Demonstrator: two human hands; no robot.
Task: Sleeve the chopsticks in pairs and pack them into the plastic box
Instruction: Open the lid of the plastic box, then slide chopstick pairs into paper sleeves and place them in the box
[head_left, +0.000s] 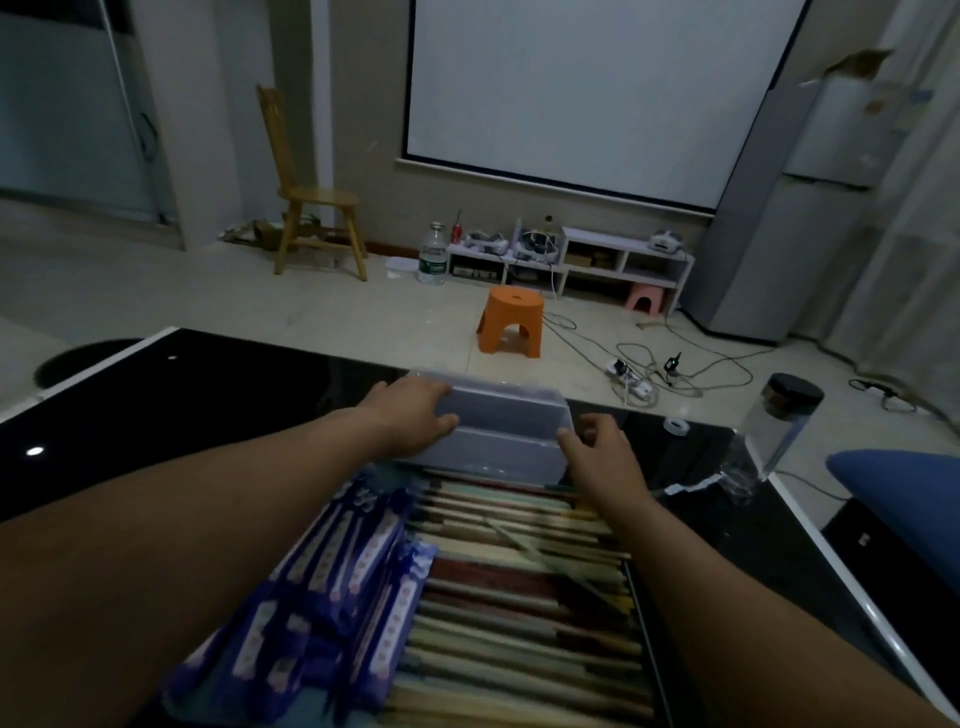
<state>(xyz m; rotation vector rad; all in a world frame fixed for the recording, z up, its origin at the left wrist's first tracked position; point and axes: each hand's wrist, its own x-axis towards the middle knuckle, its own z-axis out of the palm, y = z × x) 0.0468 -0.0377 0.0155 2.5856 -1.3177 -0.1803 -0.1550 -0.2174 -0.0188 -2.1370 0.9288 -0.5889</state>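
Chopsticks (519, 597) of mixed colours lay side by side in a wide layer across the lower middle of the frame, their lengths running left to right. One loose stick lay slantwise over them. A heap of blue and white printed sleeves (343, 582) lay at their left edge, partly on top of them.

Just beyond the far end of the layer, at the middle of the frame, the translucent plastic box (498, 436) sat on the black glossy table (208, 405). The left hand (410, 415) gripped the box's left end, with its fingers curled over the top edge and its thumb on the near wall. The right hand (602, 447) was at the box's right end, thumb against the corner and fingers bent. Whether those fingers actually clasped the wall could not be told.

At the right of the table stood a clear jar (779, 426) with a black lid, with a small tape roll (677, 427) nearby. Farther back on the floor were an orange stool (511, 322) and a wooden chair (311, 197).
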